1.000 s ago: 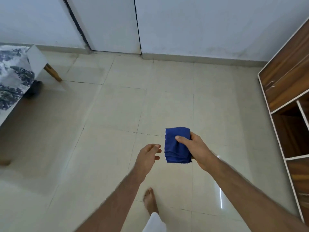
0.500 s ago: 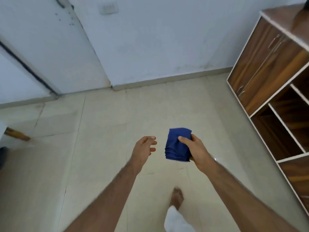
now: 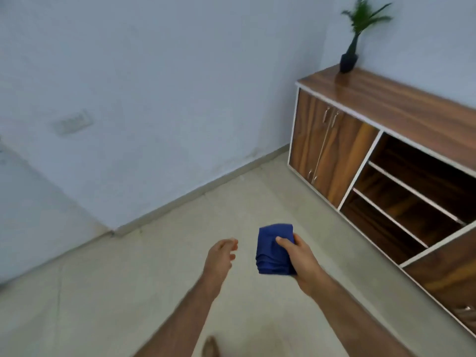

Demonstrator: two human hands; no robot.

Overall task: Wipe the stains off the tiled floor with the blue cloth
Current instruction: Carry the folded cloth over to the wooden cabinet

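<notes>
1. Ahead of the right hand (image 3: 301,258) and off to its right stood a wooden cabinet (image 3: 332,148), its white-edged corner the nearest hard edge, with closed doors at the near end and open shelves (image 3: 401,191) further along.
2. A bare stretch of tiled floor (image 3: 108,284) lay open below and to the left of both hands, running to the skirting (image 3: 195,197) at the foot of the white wall (image 3: 159,86).
3. The right hand was held out in the air, thumb laid over the top and fingers curled beneath, clasping the blue cloth (image 3: 273,249), which was folded into a thick pad and well above the floor.
4. The left hand (image 3: 220,258) hung just beside the cloth, apart from it, fingers loosely curled and grasping nothing; the picture was blurred there, so finer detail was lost.
5. Both forearms reached forward, bare.
6. Below the left forearm a bare foot (image 3: 210,347) showed on the tiles.
7. On the cabinet's top, far beyond the right hand, stood a small green plant (image 3: 356,29) in a dark pot.
8. A pale switch plate (image 3: 73,122) sat on the wall, far to the left of the hands.
9. I could make out no stains on the beige tiles.
</notes>
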